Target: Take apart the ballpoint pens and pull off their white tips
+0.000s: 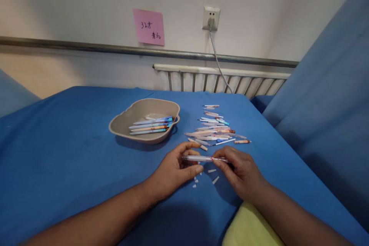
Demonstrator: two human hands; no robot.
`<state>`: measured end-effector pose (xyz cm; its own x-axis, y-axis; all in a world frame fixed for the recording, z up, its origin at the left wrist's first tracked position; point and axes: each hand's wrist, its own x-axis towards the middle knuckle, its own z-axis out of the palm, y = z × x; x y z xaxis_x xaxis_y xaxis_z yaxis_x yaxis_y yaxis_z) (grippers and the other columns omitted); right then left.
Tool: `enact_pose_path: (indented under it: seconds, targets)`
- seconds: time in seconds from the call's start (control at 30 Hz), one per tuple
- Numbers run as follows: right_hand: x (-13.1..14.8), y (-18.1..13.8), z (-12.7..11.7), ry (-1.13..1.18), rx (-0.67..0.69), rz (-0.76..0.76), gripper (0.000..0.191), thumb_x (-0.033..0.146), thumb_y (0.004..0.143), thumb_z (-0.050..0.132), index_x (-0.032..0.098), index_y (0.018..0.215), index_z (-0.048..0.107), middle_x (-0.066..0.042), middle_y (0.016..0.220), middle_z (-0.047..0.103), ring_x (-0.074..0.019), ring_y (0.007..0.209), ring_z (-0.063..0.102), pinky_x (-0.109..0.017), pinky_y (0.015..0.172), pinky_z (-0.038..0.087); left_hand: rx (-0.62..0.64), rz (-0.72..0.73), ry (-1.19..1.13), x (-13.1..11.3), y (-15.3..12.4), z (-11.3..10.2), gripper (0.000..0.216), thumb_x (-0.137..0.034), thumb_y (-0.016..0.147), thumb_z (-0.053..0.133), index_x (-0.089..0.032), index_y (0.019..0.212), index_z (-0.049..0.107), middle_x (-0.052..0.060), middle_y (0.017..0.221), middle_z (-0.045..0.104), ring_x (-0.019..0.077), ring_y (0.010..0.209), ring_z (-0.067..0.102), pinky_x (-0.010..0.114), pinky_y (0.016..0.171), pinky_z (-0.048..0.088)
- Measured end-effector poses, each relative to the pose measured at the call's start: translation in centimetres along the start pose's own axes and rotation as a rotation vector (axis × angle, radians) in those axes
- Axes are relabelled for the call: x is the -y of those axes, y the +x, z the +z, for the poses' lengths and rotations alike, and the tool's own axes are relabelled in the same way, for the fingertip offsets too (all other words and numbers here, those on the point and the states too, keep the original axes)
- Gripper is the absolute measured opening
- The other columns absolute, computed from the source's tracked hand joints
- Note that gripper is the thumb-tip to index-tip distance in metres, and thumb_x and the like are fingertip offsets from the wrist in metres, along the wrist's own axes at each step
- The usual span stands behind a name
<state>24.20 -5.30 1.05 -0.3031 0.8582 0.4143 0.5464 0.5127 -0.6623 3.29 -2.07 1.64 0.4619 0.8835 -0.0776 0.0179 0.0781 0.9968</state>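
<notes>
- I hold a slim, pale pen [198, 158] level in front of me, over a blue-covered table [72, 146].
- My right hand [239, 171] pinches the pen's right end, which has reddish markings, between thumb and fingers.
- My left hand [174, 167] surrounds the pen's left end with thumb and forefinger spread apart, not closed on it; whether the other fingers touch it I cannot tell.
- Small white pieces [215, 180] lie on the cloth below and between my hands.
- Just beyond my hands, a loose spread of pen parts [211, 133] in white, peach and blue lies mostly crosswise, thinning to a few pieces farther away.
- To the left of that spread sits a beige basin [122, 123] with a wavy rim, and several blue and peach pens [151, 127] lie side by side in it.
- Something soft and yellow [250, 228] shows beneath my right forearm.
- On the wall behind are a pink note [149, 27] with handwriting and a socket [211, 18] with a plugged-in cord.
</notes>
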Motion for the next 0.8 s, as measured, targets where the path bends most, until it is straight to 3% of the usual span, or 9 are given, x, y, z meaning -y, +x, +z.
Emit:
enact_pose_path:
  seconds: [0.1,0.2,0.57,0.7,0.8]
  targets:
    - [0.1,-0.1,-0.1,-0.023,0.005,-0.013,0.010,0.020,0.090,0.049,0.021,0.094,0.058,-0.001,0.080,0.062,-0.0141,0.072,0.059,-0.025,0.066,0.042,-0.008,-0.073,0.078,0.1,0.2,-0.2,0.028,-0.042,0.079,0.062,-0.014,0.082,0.060,0.000,0.067,0.060,0.0114,0.059,0.054,0.023,0.056,0.041]
    - [0.3,-0.2,-0.1,-0.038,0.022,-0.017,0.010,0.020,0.091,0.049,0.021,0.094,0.058,-0.001,0.079,0.061,-0.0136,0.071,0.058,-0.025,0.065,0.041,-0.029,-0.104,0.126,0.1,0.3,-0.4,0.038,-0.047,0.083,0.054,-0.014,0.062,0.054,-0.001,0.056,0.055,0.0093,0.049,0.048,0.022,0.050,0.038]
    - [0.2,0.0,0.3,0.103,-0.040,0.068,0.009,0.024,0.088,0.052,0.022,0.090,0.061,-0.002,0.078,0.063,-0.0149,0.070,0.059,-0.025,0.063,0.043,-0.084,-0.020,0.125,-0.8,0.2,-0.1,0.027,-0.039,0.073,0.065,-0.015,0.065,0.055,-0.002,0.057,0.055,0.0103,0.054,0.047,0.023,0.055,0.036]
    - [0.0,0.5,0.7,0.486,-0.238,0.235,0.020,0.028,0.081,0.062,0.023,0.097,0.054,-0.001,0.080,0.063,-0.0136,0.063,0.058,-0.024,0.057,0.047,-0.080,-0.076,0.064,-0.4,0.6,-0.8,0.027,-0.039,0.072,0.069,-0.015,0.069,0.057,-0.003,0.059,0.055,0.0099,0.055,0.047,0.021,0.053,0.034]
    - [0.1,1.0,0.8,0.717,-0.257,0.240,0.017,0.027,0.078,0.066,0.021,0.089,0.053,0.000,0.078,0.061,-0.0119,0.063,0.057,-0.023,0.058,0.048,-0.027,-0.097,0.078,0.1,0.9,-1.2,0.028,-0.039,0.068,0.073,-0.015,0.073,0.060,-0.003,0.063,0.055,0.0102,0.058,0.047,0.020,0.055,0.035]
